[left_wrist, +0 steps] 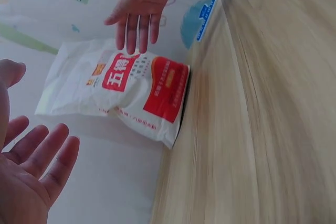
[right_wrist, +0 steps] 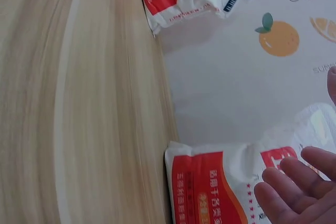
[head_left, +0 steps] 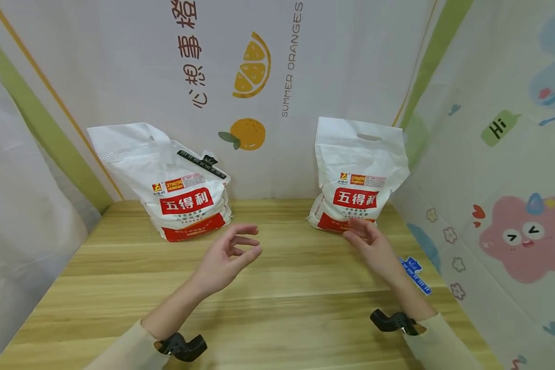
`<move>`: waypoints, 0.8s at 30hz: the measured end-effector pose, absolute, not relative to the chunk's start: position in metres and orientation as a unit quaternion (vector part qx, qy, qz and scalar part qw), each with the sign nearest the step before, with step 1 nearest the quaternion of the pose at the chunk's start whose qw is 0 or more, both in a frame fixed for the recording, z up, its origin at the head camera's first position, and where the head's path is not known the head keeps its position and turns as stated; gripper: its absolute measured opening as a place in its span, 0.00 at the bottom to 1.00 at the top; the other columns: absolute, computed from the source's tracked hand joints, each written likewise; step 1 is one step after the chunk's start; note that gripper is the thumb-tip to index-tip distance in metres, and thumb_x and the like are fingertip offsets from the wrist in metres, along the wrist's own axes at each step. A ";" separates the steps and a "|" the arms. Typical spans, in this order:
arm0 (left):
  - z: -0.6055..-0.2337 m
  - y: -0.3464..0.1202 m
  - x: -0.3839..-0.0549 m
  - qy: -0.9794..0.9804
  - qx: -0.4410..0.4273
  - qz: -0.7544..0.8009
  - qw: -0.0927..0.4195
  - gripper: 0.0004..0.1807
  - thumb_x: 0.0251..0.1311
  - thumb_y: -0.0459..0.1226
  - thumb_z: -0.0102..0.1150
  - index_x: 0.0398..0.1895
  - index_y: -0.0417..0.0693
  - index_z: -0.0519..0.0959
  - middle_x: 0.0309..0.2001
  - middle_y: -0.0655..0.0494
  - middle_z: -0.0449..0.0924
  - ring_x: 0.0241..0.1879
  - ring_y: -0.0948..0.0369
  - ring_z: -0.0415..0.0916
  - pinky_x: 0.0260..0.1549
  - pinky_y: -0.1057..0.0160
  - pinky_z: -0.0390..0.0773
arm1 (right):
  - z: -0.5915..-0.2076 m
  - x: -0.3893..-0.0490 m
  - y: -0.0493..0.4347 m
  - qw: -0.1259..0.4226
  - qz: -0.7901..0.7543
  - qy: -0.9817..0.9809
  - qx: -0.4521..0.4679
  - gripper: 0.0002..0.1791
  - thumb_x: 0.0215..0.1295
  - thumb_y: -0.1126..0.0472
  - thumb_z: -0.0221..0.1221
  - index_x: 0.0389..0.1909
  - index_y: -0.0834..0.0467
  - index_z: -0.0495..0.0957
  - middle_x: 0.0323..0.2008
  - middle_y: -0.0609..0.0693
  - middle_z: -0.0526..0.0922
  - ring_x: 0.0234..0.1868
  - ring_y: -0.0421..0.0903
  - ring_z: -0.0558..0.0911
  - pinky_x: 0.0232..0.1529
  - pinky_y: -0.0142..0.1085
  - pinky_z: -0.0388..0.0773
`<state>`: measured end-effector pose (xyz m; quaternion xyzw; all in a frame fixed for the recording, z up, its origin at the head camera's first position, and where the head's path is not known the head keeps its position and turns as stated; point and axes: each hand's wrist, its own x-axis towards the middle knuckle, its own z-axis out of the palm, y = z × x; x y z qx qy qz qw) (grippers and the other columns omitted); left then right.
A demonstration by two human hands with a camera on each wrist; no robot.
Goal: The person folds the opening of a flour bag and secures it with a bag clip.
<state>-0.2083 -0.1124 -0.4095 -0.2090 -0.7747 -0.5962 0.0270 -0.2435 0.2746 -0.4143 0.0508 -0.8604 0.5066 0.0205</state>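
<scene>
Two white flour bags with red labels stand at the back of the wooden table. On the left bag (head_left: 185, 198) a black clip (head_left: 202, 163) sits along the slanted top right edge, and its white handle part leans left. The right bag (head_left: 356, 180) stands upright with its handle slot at the top. My left hand (head_left: 224, 264) hovers in front of the left bag, fingers loosely bent, holding nothing. My right hand (head_left: 374, 252) is in front of the right bag's lower part, fingers relaxed; the right wrist view shows this hand (right_wrist: 299, 192) holding nothing.
A blue clip (head_left: 414, 275) lies on the table (head_left: 277, 308) at the right, beside my right forearm. A white curtain with orange prints (head_left: 248, 133) hangs behind the bags, and a patterned curtain (head_left: 499, 169) borders the right side.
</scene>
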 end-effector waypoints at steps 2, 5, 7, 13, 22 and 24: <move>-0.409 -0.102 -0.213 -0.772 -0.217 -0.596 0.025 0.28 0.74 0.38 0.70 0.74 0.47 0.75 0.70 0.46 0.80 0.64 0.47 0.84 0.56 0.60 0.87 | -0.412 -0.245 0.280 0.029 0.508 -0.859 0.045 0.40 0.82 0.40 0.61 0.83 0.58 0.65 0.80 0.60 0.72 0.78 0.60 0.75 0.73 0.45 0.79; -0.409 -0.085 -0.225 -0.770 -0.224 -0.597 0.023 0.27 0.74 0.38 0.69 0.73 0.45 0.75 0.68 0.44 0.81 0.64 0.47 0.85 0.55 0.57 0.87 | -0.409 -0.249 0.290 0.043 0.510 -0.859 0.029 0.40 0.82 0.40 0.61 0.83 0.58 0.65 0.80 0.60 0.72 0.78 0.59 0.75 0.61 0.26 0.78; -0.409 -0.074 -0.236 -0.770 -0.228 -0.595 0.022 0.27 0.74 0.38 0.69 0.73 0.45 0.76 0.68 0.44 0.82 0.63 0.47 0.85 0.55 0.56 0.87 | -0.408 -0.252 0.298 0.053 0.513 -0.856 0.019 0.41 0.81 0.40 0.61 0.83 0.59 0.64 0.80 0.61 0.72 0.77 0.60 0.74 0.54 0.19 0.74; -0.411 -0.036 -0.277 -0.771 -0.235 -0.591 0.013 0.28 0.76 0.42 0.68 0.74 0.46 0.75 0.68 0.45 0.81 0.65 0.48 0.84 0.57 0.51 0.85 | -0.406 -0.267 0.328 0.105 0.512 -0.852 -0.030 0.40 0.82 0.41 0.61 0.83 0.60 0.65 0.80 0.62 0.71 0.77 0.62 0.73 0.57 0.24 0.76; -0.417 0.019 -0.334 -0.767 -0.201 -0.608 -0.034 0.36 0.75 0.47 0.68 0.80 0.44 0.69 0.75 0.42 0.74 0.75 0.43 0.75 0.69 0.44 0.81 | -0.416 -0.305 0.364 0.110 0.501 -0.855 -0.072 0.51 0.78 0.32 0.60 0.86 0.61 0.58 0.84 0.64 0.65 0.82 0.67 0.67 0.79 0.63 0.68; -0.418 0.029 -0.345 -0.768 -0.185 -0.611 -0.044 0.41 0.75 0.49 0.68 0.83 0.44 0.64 0.78 0.42 0.70 0.78 0.43 0.71 0.72 0.42 0.78 | -0.417 -0.312 0.367 0.105 0.503 -0.854 -0.080 0.53 0.77 0.30 0.60 0.87 0.61 0.56 0.84 0.64 0.65 0.82 0.67 0.67 0.80 0.63 0.68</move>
